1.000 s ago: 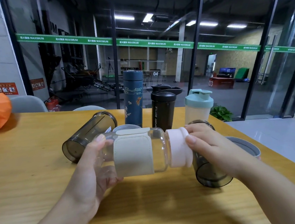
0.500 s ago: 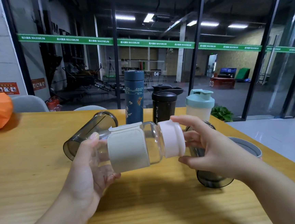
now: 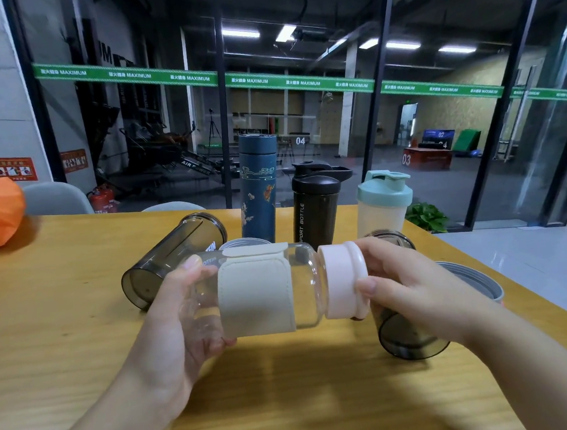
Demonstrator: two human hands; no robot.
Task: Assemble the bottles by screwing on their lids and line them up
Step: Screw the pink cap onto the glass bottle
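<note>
I am holding the clear bottle [image 3: 258, 294] sideways above the surface [image 3: 61, 320], just in front of the others. My left hand [image 3: 178, 327] is gripping its base end, fingers curled under and thumb over the top. My right hand [image 3: 408, 289] is wrapping its fingers and thumb around the pink lid [image 3: 342, 280], which is sitting on the neck. I am judging this to be the screwing step for this bottle: the lid looks seated squarely, but I cannot tell how far it is threaded on.

The next move is calling for a firm twist of the lid while the left hand is bracing the body, then standing the bottle upright beside the three already capped at the far edge: the blue flask [image 3: 259, 189], the black sport bottle [image 3: 315, 205] and the mint-lidded shaker [image 3: 382, 202].

Two smoky grey cups are lying on their sides without lids, one behind my left hand [image 3: 169, 255] and one under my right wrist [image 3: 405, 334], so I am reckoning the task is around halfway done.

Much is hidden. The right-hand cup is mostly covered by my hand. A grey rim [image 3: 476, 280] is peeking out past my right forearm, and another pale rim [image 3: 243, 244] is showing behind the bottle; I am guessing these are lids, though I cannot make them out properly.
</note>
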